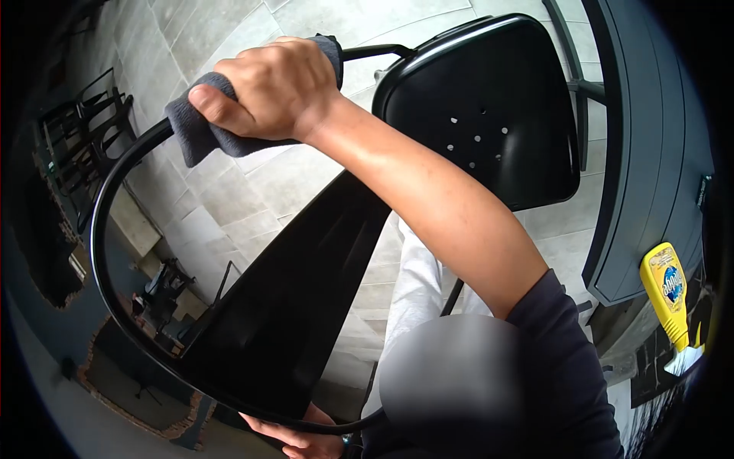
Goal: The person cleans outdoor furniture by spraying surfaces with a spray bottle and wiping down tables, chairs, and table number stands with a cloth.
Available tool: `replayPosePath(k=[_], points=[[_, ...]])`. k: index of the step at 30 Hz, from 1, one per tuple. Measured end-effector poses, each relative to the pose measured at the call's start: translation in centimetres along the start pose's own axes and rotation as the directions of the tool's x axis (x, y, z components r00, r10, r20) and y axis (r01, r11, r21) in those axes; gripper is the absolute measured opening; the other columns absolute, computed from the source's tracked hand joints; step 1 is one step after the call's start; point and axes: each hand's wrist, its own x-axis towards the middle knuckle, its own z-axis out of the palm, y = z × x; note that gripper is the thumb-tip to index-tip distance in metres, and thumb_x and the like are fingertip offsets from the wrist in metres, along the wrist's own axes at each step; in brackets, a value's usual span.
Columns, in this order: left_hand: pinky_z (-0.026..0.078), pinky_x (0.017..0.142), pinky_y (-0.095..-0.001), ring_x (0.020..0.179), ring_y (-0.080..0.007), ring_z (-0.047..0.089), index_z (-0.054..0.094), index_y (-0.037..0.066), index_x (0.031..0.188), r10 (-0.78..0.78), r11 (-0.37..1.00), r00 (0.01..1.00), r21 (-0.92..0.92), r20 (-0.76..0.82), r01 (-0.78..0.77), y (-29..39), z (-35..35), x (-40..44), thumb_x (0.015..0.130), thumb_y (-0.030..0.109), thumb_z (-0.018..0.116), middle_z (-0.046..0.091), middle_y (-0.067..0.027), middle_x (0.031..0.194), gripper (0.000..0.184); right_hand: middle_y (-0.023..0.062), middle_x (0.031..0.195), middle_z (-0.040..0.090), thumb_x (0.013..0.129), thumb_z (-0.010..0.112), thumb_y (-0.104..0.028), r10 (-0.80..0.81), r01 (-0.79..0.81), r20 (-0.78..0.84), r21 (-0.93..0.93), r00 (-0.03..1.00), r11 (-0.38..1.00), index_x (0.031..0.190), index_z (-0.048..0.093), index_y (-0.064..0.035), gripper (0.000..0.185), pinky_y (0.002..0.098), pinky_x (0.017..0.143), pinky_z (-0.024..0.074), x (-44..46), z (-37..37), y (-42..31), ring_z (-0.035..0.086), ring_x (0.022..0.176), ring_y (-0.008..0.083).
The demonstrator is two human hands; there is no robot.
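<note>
My right hand [279, 88] is wrapped round a dark grey cloth [197, 141], which is folded over the curved tube of a black metal chair [283, 283]. The thumb lies along the near side of the cloth. The chair's wide back slat runs down from the tube, and its seat [474, 84], with several small holes, is at the upper right. At the bottom edge, my left hand [306, 436] holds the lower part of the chair's tube; the tube hides some of its fingers. My right forearm crosses in front of the chair.
A dark grey slatted tabletop [642, 138] stands at the right. Beyond it, a yellow spray bottle [665, 294] with a white nozzle is beside a black marbled surface. More black chairs [88, 138] are at the far left, on the pale tiled floor [206, 222].
</note>
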Motion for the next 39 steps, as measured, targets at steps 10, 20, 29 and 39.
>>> replayPosePath(k=[10,20,29,39], points=[[0.046,0.079,-0.0626,0.083,-0.0323,0.06,0.051,0.01,0.124,0.673,0.74,0.737,0.085,-0.067,-0.668,-5.6,-2.6,0.6,0.091,0.054,0.054,0.057,-0.0234,0.091,0.055,0.0117,0.059,0.064,0.097,0.034,-0.047,0.219,-0.205,0.163,-0.1,0.962,0.974,0.064,0.066,-0.0104,0.059,0.0387,0.055,0.051,-4.2,-5.1,7.4,0.064,0.055,0.029],[0.035,0.101,-0.0537,0.119,-0.0324,0.041,0.032,0.005,0.141,-0.1,0.994,0.984,0.026,-0.146,0.105,-0.2,0.0,-1.8,0.089,0.064,0.041,0.035,-0.019,0.131,0.079,0.0182,0.092,0.067,0.089,0.055,-0.025,0.549,-0.506,0.473,-0.227,0.689,0.832,0.105,0.065,-0.0094,0.024,0.0419,0.074,0.0508,-4.0,-7.1,10.7,0.066,0.082,0.0353],[0.023,0.116,-0.0476,0.142,-0.0315,0.026,0.02,0.003,0.151,-0.545,0.838,0.834,-0.014,-0.091,0.546,3.0,0.3,-2.0,0.091,0.073,0.023,0.023,-0.016,0.155,0.093,0.009,0.043,0.053,0.074,0.054,-0.037,0.255,-0.315,0.342,0.133,0.905,0.94,0.046,0.06,-0.0105,0.039,0.0359,0.058,0.044,6.4,-0.9,-12.1,0.055,0.045,0.0218],[0.027,0.115,-0.0467,0.139,-0.0301,0.032,0.023,0.003,0.151,-0.504,0.852,0.862,-0.189,-0.052,0.487,2.1,-1.0,-2.4,0.097,0.067,0.018,0.03,-0.015,0.153,0.083,0.0011,0.043,0.047,0.061,0.059,-0.035,-0.175,0.044,0.283,0.415,0.943,0.909,0.042,0.057,-0.0118,0.03,0.0357,0.076,0.0365,3.0,-1.8,-22.8,0.047,0.058,0.0192]])
